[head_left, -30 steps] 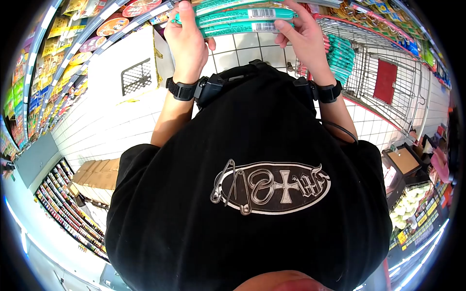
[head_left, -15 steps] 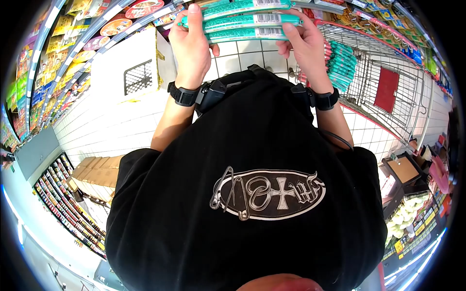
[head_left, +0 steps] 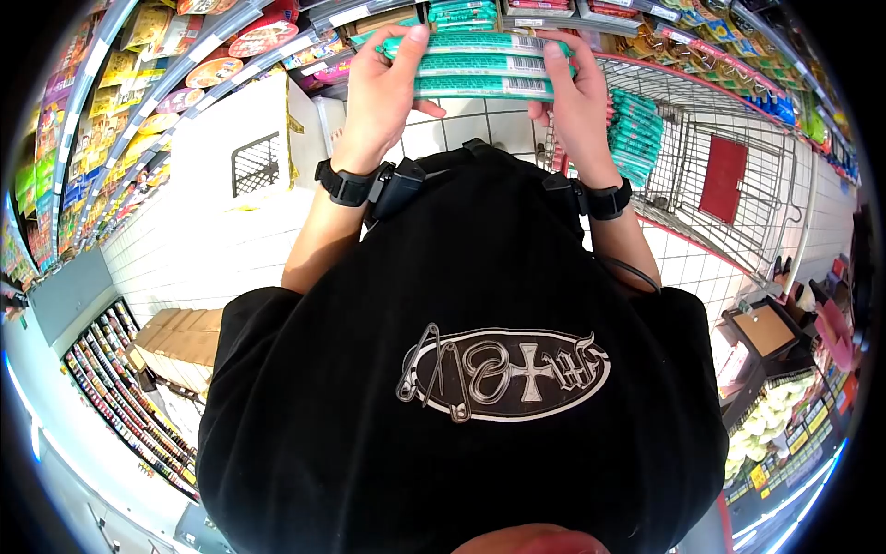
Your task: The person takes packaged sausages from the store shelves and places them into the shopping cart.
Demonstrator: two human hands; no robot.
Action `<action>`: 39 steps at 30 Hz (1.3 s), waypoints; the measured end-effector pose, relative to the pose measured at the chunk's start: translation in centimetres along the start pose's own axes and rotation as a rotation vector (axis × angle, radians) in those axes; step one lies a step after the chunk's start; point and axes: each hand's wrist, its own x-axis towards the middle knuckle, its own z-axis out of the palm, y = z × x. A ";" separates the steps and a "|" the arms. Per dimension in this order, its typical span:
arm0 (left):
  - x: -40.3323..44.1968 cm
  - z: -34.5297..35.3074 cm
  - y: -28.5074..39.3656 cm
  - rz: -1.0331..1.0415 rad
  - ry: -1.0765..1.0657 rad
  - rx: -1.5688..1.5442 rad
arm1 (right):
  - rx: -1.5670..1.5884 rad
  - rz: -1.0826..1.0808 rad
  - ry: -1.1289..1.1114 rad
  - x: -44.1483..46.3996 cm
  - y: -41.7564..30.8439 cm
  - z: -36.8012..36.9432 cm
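Note:
Three long green packets [head_left: 484, 65] with barcodes lie side by side between my two hands, near the top middle of the view. My left hand [head_left: 383, 88] is closed around their left ends, its thumb on top. Around the right ends my right hand [head_left: 577, 97] is closed, thumb on top near the barcodes. Similar green packets [head_left: 461, 13] sit on the shelf just beyond. More green packets [head_left: 635, 138] are piled in the shopping cart [head_left: 729, 180], to the right of my right hand.
Shelves of bright packages [head_left: 120, 74] curve along the left, and others [head_left: 729, 55] along the upper right. A white box [head_left: 212, 138] stands left of my left hand. Brown cartons [head_left: 180, 342] are at the lower left, and a black stand [head_left: 761, 332] at the lower right.
Both hands and the green packets now appear lower in view, and the shelf with green packets has come into sight beyond them. The cart has shifted slightly left in view.

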 end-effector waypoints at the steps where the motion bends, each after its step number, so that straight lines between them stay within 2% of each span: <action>1: 0.1 0.4 0.0 -0.002 -0.022 -0.005 | -0.031 0.027 0.068 -0.1 -0.3 -0.1; 8: -0.3 3.1 0.6 -0.036 -0.007 0.006 | -0.035 0.012 0.091 1.1 -0.2 -2.5; 10: -0.3 3.5 0.4 -0.033 -0.003 0.000 | 0.070 -0.076 0.019 1.5 0.6 -3.4; 13: -0.4 3.7 0.6 -0.011 -0.005 0.080 | 0.087 -0.086 -0.009 1.8 0.7 -3.9; 17: -1.1 4.7 0.2 0.039 0.109 0.272 | 0.054 -0.057 0.009 1.3 0.1 -4.0; 20: -1.1 5.4 -0.3 0.134 0.158 0.283 | 0.122 -0.049 -0.033 1.3 0.9 -4.7; 24: -1.3 5.8 -0.1 0.133 0.153 0.310 | 0.138 -0.057 -0.045 1.1 1.3 -5.4; 27: -1.5 6.0 0.1 0.102 0.124 0.295 | 0.156 -0.043 -0.041 0.6 1.1 -5.7; 29: -1.5 6.3 0.1 -0.012 0.095 0.276 | 0.162 -0.016 -0.067 0.6 1.0 -6.3; 39: -2.2 6.4 -0.3 -0.068 0.055 0.045 | 0.170 -0.027 -0.121 0.5 0.9 -7.2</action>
